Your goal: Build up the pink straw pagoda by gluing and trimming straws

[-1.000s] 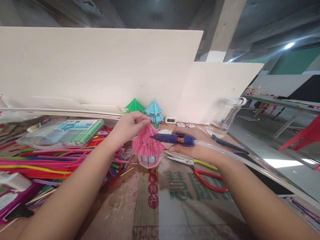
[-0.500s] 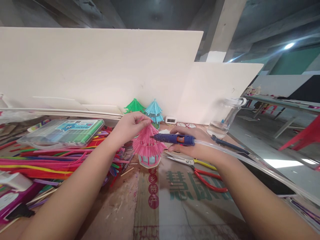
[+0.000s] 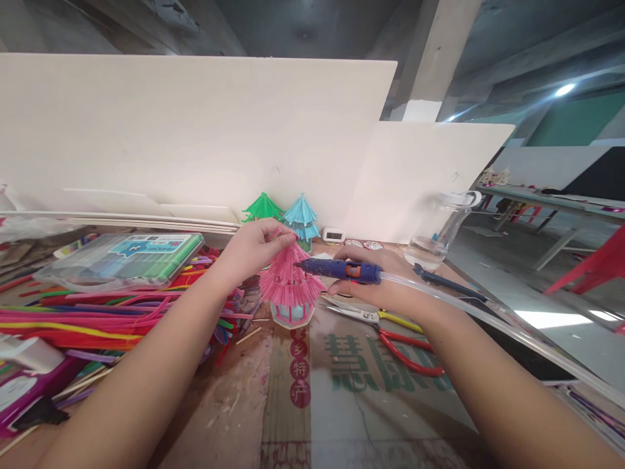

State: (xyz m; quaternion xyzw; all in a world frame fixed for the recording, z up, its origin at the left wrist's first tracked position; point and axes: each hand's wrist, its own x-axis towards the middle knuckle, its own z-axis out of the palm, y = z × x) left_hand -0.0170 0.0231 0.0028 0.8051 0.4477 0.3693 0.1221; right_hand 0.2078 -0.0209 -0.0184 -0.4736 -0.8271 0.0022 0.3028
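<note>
A person sat at a cluttered craft table (image 3: 312, 417), seen from their own eye level, both bare forearms reaching forward. The left hand (image 3: 251, 251) was closed in a pinch on the peak of a small pink tiered pagoda model (image 3: 291, 290), which stood upright on the table at the centre, just in front of the person. The right hand (image 3: 378, 286) was wrapped around a blue glue gun (image 3: 342, 270) held level, its nozzle touching or almost touching the model's upper tier, just beside the left fingertips (image 3: 279, 240). A long clear glue stick (image 3: 469, 309) trailed from the back of the gun over the right wrist.

Behind the pink model stood 2 others, 1 green (image 3: 262, 207) and 1 blue (image 3: 301, 220), against white boards (image 3: 195, 130). Bright pipe cleaners (image 3: 97, 316) lay heaped at the left beside a clear plastic case (image 3: 124, 259). Yellow-handled scissors (image 3: 364, 316) and red-handled pliers (image 3: 407, 357) lay under the right hand, and a clear water bottle (image 3: 439, 238) stood further right.

To my eye the main risk was a burn, because the nozzle sat so close to the pinching fingers and hot glue could run onto them. Too much glue could also drip down and mat the fringed tiers. The pinch held only the peak, so a push from the nozzle could tip or crush the light model. The long trailing stick could catch on the tools.
</note>
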